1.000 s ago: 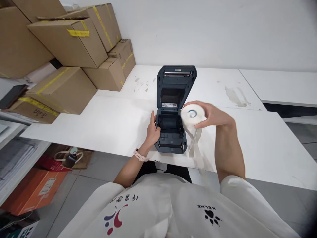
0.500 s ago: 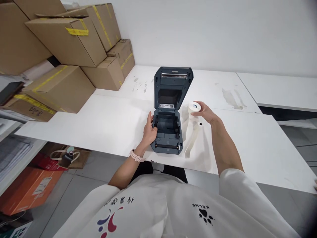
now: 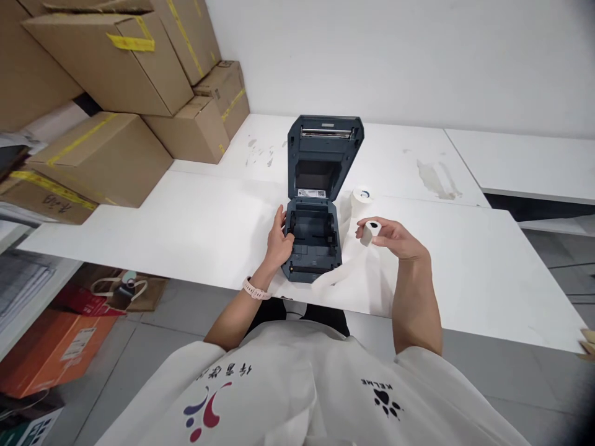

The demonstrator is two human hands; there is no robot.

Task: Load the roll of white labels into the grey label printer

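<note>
A dark blue-grey label printer (image 3: 310,253) stands on the white table with its lid raised and its bay showing nothing loaded. My left hand (image 3: 279,243) grips the printer's left side wall, thumb over the rim and fingers outside. Held between the thumb and fingers of my right hand (image 3: 398,239) is a small paper roll (image 3: 369,235) with a dark core hole, just above the table. A pale paper strip (image 3: 341,276) trails from it toward the printer's front right corner. Behind it, a larger white label roll (image 3: 361,196) rests on the table beside the printer.
Cardboard boxes (image 3: 102,161) with yellow tape are stacked on the left. The white table (image 3: 209,235) has worn patches toward the wall. An orange box (image 3: 69,347) and bags lie below on the left. At the far right edge, part of another hand (image 3: 588,342) shows.
My right hand has let go of the larger label roll, come nearer and picked up the small roll. The paper strip has swung left. My left hand stays on the printer.
</note>
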